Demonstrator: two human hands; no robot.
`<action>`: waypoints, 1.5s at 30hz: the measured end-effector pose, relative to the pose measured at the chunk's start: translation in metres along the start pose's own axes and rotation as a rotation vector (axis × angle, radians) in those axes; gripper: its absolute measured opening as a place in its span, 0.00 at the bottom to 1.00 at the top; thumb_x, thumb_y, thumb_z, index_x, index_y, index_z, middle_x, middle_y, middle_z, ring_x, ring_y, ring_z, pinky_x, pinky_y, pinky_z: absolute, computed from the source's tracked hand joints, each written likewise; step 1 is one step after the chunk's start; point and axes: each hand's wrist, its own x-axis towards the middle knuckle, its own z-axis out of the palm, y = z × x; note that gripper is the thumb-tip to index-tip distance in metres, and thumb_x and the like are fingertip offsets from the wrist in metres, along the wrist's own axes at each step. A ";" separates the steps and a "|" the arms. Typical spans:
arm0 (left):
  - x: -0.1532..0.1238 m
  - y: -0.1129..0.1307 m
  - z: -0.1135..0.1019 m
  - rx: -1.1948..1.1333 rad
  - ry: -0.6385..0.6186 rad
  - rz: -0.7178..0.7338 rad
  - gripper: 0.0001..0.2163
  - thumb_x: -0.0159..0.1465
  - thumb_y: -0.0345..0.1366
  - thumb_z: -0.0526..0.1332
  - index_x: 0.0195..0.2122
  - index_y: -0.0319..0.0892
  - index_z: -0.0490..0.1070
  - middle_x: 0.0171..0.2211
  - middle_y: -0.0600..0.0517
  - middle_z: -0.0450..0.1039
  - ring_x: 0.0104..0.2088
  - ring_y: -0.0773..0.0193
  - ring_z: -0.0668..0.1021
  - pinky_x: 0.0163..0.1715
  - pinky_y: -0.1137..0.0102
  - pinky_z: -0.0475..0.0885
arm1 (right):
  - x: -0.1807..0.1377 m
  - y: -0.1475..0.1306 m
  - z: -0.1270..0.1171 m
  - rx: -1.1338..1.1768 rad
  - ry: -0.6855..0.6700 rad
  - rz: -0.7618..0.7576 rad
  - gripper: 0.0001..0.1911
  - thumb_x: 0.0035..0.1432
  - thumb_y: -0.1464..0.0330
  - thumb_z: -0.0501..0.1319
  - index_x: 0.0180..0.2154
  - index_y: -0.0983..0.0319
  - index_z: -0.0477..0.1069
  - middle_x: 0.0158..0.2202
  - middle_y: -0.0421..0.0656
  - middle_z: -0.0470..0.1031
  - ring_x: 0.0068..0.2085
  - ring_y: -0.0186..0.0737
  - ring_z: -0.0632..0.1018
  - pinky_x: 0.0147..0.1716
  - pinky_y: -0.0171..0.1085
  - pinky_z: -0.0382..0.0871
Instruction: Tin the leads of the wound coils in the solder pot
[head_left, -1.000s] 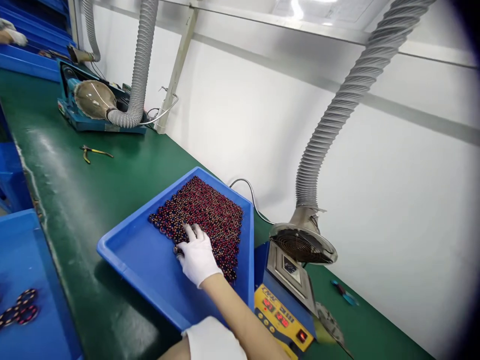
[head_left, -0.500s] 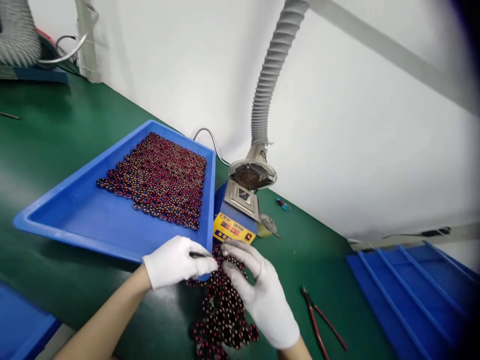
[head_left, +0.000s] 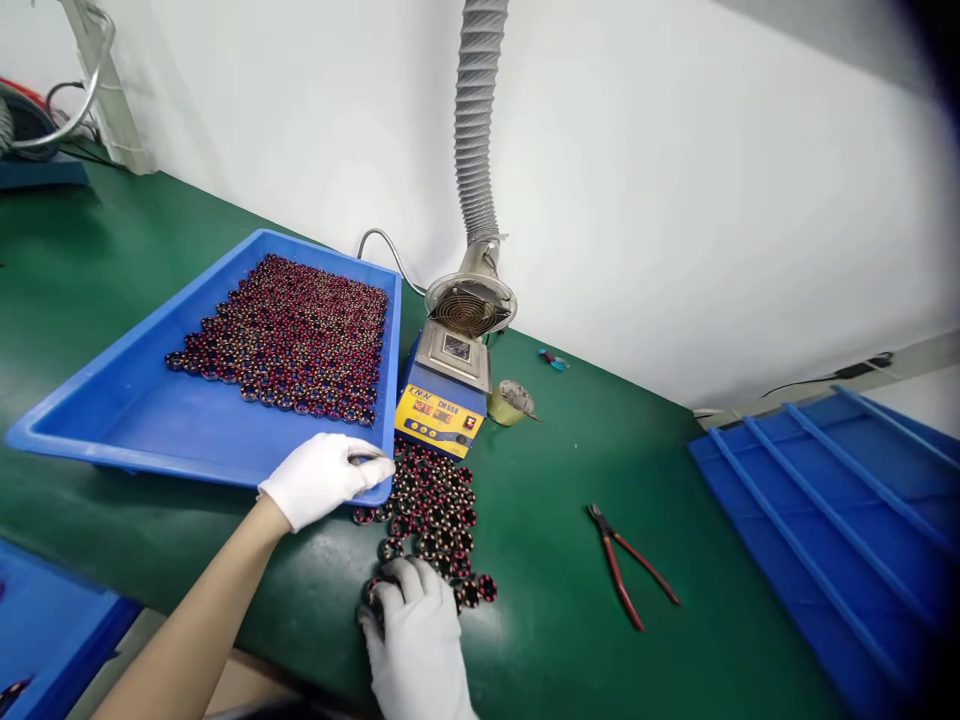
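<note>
Small round black wound coils (head_left: 431,500), with red and copper colours, lie grouped on the green bench in front of the yellow-faced machine. My right hand (head_left: 416,640), in a white glove, curls its fingers round coils at the near end of this group; the fingers partly hide them. Similar coils fill much of the blue tray (head_left: 187,440). At the tray's near right corner is my white-gloved left hand (head_left: 326,480), its fingers bent together by the rim. A dark patch shows between thumb and fingers, but what they hold is unclear.
The blue and yellow machine (head_left: 442,415) stands beside the tray, under an exhaust hood (head_left: 471,303) on a grey duct. Red-handled cutters (head_left: 619,565) lie to the right. A small yellowish pot (head_left: 510,402) sits by the machine. Blue ribbed panels (head_left: 817,510) are at far right.
My right hand has moved toward me, from beside the machine to the near end of the coil group. My left hand remains by the tray corner. The view has shifted.
</note>
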 end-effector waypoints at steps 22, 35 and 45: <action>0.030 0.094 0.016 0.520 0.962 0.910 0.18 0.52 0.30 0.60 0.45 0.48 0.65 0.41 0.50 0.74 0.42 0.57 0.75 0.40 0.62 0.74 | 0.141 0.013 -0.141 1.594 0.200 -0.228 0.16 0.47 0.54 0.63 0.38 0.53 0.74 0.39 0.46 0.77 0.41 0.48 0.77 0.42 0.47 0.70; 0.033 0.101 0.017 0.631 0.804 1.051 0.09 0.54 0.28 0.58 0.37 0.41 0.68 0.35 0.50 0.77 0.38 0.59 0.77 0.36 0.63 0.76 | 0.143 0.036 -0.152 1.315 0.330 -0.394 0.06 0.44 0.65 0.68 0.21 0.59 0.75 0.24 0.41 0.70 0.29 0.37 0.73 0.29 0.34 0.67; 0.033 0.096 0.014 0.707 0.903 0.987 0.11 0.54 0.26 0.58 0.38 0.39 0.69 0.37 0.50 0.77 0.42 0.58 0.74 0.42 0.60 0.68 | 0.138 0.038 -0.141 1.555 0.353 -0.107 0.14 0.42 0.64 0.70 0.34 0.60 0.75 0.34 0.46 0.78 0.35 0.42 0.78 0.37 0.36 0.71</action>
